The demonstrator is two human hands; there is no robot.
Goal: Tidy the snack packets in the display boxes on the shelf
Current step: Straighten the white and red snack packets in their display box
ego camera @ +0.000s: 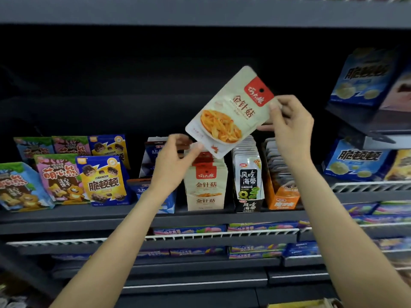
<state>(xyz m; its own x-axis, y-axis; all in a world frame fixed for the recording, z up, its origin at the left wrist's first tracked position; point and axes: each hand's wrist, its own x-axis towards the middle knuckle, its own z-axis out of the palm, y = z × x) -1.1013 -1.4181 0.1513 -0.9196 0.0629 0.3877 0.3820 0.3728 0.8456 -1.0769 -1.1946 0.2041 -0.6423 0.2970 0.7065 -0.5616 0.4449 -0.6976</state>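
A cream snack packet [231, 112] with a red label and a picture of orange mushroom strips hangs tilted in the air above the shelf. My right hand [289, 125] pinches its upper right edge. My left hand [175, 161] pinches its lower left corner. Directly below stands the cream display box [205, 196] holding more packets of the same kind. To its right are a black-and-white seaweed box [249, 187] and an orange box [281, 192], both filled with upright packets. A blue display box [155, 192] sits partly behind my left wrist.
Pink, green and yellow-blue snack bags [66, 176] stand at the left of the dark shelf [89, 216]. Blue boxes [355, 161] fill the racks at the right. Lower shelves with white wire rails [200, 235] hold flat purple and blue packs. Another shelf board runs overhead.
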